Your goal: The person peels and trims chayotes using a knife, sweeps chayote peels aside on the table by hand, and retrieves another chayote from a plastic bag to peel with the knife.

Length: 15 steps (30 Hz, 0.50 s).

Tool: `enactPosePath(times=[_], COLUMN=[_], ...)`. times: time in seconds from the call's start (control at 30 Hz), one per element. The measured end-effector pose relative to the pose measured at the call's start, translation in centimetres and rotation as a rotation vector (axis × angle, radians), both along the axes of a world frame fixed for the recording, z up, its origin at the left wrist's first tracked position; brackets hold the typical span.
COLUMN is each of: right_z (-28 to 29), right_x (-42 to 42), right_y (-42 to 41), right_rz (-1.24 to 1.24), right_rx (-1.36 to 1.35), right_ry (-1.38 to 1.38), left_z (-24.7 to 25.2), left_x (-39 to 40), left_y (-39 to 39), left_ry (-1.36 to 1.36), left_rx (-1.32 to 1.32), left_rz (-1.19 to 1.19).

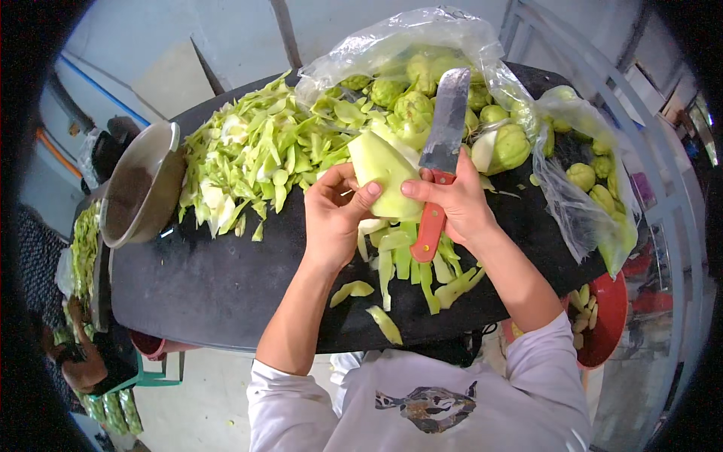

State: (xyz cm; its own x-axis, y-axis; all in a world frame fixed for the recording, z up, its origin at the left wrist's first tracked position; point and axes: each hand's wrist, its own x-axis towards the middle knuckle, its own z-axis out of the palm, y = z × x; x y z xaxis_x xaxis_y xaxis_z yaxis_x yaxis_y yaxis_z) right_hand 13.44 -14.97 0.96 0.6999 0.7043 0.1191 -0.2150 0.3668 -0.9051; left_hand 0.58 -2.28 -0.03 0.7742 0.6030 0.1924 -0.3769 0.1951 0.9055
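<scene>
A pale green peeled chayote [388,178] is held up over the black table [226,282], between both hands. My left hand [339,212] grips its left side, thumb on the front face. My right hand [454,198] holds a knife by its red handle [430,226], and that thumb presses the chayote's right side. The broad grey blade [449,121] points up and away from me. Under the hands lie strips of green peel [415,265]. A partly peeled chayote [508,148] rests just right of the blade.
A heap of peelings [265,147] covers the table's back left, beside a tilted basin [138,186]. Clear plastic bags [390,42] hold whole chayotes [415,107] at the back and right. A red tub [607,333] with cut pieces stands below right. Another person's arm [85,350] shows far left.
</scene>
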Motion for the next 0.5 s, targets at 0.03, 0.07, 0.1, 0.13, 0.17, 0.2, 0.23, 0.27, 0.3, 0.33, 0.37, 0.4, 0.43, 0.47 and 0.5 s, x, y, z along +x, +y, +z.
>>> enactPosePath(times=[0.03,0.07,0.1,0.13,0.17,0.2,0.23,0.27,0.3,0.33,0.37,0.4,0.43,0.47,0.5], right_z=[0.1,0.5,1.2,2.0,2.6,3.2,3.9,3.5,4.3,4.4,6.0,7.2,9.0,7.7,6.6], right_x=[0.1,0.4,0.9,1.6,2.5,3.5,4.4,7.1,7.8,9.0,8.5,8.3,7.6,9.6,11.2], right_y=[-0.1,-0.5,-1.0,-1.7,-2.8,-4.1,-5.8,-8.6,-10.7,-13.7,-16.8,-19.7,-23.1,-27.5,-31.9], right_rz=[0.009,0.003,-0.028,-0.062,-0.108,-0.158,-0.244,-0.342,-0.455,-0.591,-0.543,-0.571,-0.615,-0.846,-1.127], right_rx=[0.016,0.016,-0.06,-0.137,-0.121,-0.093,-0.042,-0.156,-0.025,0.027,-0.034,-0.073,-0.112,-0.065,-0.048], right_ry=[0.017,0.013,0.018,0.023,0.009,0.011,-0.04,-0.237,-0.219,-0.141,-0.131,-0.117,-0.112,-0.209,-0.299], left_z=[0.3,0.6,0.8,0.8,0.9,0.9,1.2,1.0,1.1,0.9,0.5,0.1,0.0,-0.3,-0.6], left_x=[0.0,-0.1,-0.5,-0.7,-0.7,-0.8,-1.0,-1.0,-1.2,-1.2,-1.2,-1.2,-0.8,-0.6,-0.1], left_y=[0.1,0.3,0.6,1.1,1.5,1.9,2.3,2.7,2.9,3.1,3.3,3.4,3.5,3.6,3.8], left_ry=[-0.004,0.032,0.071,0.069,0.067,0.098,0.123,0.155,0.19,0.188,0.286,0.385,0.377,0.383,0.383], left_rx=[0.0,-0.037,-0.075,-0.007,0.06,0.16,0.224,0.268,0.316,0.312,0.491,0.673,0.669,0.843,1.018], left_rz=[-0.005,-0.048,-0.081,-0.028,0.025,0.126,0.167,0.194,0.226,0.227,0.217,0.205,0.194,0.212,0.225])
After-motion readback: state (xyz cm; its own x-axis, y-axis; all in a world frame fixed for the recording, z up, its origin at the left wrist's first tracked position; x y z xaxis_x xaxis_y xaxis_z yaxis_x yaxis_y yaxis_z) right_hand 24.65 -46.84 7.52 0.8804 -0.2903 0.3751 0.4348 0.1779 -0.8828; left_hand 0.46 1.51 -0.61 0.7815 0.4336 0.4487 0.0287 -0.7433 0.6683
